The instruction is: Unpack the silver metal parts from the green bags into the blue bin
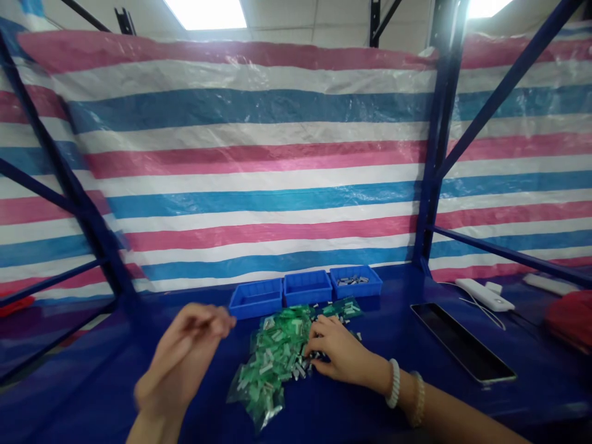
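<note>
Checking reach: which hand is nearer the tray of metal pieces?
Right. The right hand is at the green bags, in front of the blue tray; the left hand is farther off, left of the bags.

A blue table (370, 401) carries three blue bins (308, 287) at centre, green packets (272, 361) below them, and a phone (462, 342) at lower right.

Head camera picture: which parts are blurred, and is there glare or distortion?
Head view: the left hand is smeared, likely by motion, while the right hand is clearer; head view: the ceiling light is washed out white, and the striped sheet shows shiny spots; head view: the blue posts lean outward towards the top, perhaps from a wide lens.
</note>
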`<state>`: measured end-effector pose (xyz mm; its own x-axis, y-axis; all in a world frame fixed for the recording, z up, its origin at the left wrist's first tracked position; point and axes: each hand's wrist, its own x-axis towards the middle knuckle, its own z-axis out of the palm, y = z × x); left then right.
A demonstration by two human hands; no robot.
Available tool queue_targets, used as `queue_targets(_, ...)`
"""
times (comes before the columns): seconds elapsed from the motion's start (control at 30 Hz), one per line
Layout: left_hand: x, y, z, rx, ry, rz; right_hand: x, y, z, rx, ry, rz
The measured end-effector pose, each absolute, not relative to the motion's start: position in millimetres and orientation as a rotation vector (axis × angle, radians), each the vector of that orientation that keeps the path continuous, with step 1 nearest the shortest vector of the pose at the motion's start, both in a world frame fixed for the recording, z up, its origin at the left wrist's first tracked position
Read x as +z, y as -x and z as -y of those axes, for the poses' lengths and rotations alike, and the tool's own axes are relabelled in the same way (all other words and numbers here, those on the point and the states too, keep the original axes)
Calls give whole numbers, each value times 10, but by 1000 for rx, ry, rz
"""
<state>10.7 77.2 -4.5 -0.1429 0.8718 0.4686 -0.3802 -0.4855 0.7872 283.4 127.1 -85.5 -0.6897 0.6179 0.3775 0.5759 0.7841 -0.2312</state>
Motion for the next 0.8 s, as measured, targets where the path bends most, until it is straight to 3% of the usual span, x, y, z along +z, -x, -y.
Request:
queue_targets(0.2, 165, -600, -1371, 1203, -1788, -746, -839, -2828, -1312, 135, 859, 2568)
queue_targets(0.57, -324, -905, -1693, 1279, -1601, -752, -735, -3003, -1678, 962, 708, 1767)
queue_targets(0.8, -516, -982, -1540, 1077, -1430, -819, -845, -2913, -1722, 899, 665, 1424)
